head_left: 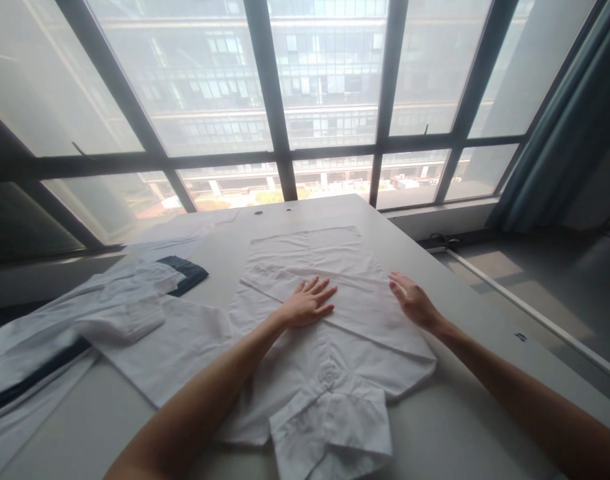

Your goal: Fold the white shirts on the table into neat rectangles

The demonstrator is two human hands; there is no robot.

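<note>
A white cloth garment (329, 347) lies spread out on the white table, with creases running across it and a bunched, folded part at its near end. My left hand (309, 303) rests palm down on its middle, fingers spread. At the garment's right edge is my right hand (415, 301), its fingers stretched out and nothing visible in them. Whether its fingertips touch the cloth I cannot tell.
More white garments (119, 307) lie heaped on the left, with a dark blue cloth piece (187, 275) among them. Beyond the white table (335, 208) stand tall windows (329, 73). A blue-grey curtain (545, 140) hangs at the right.
</note>
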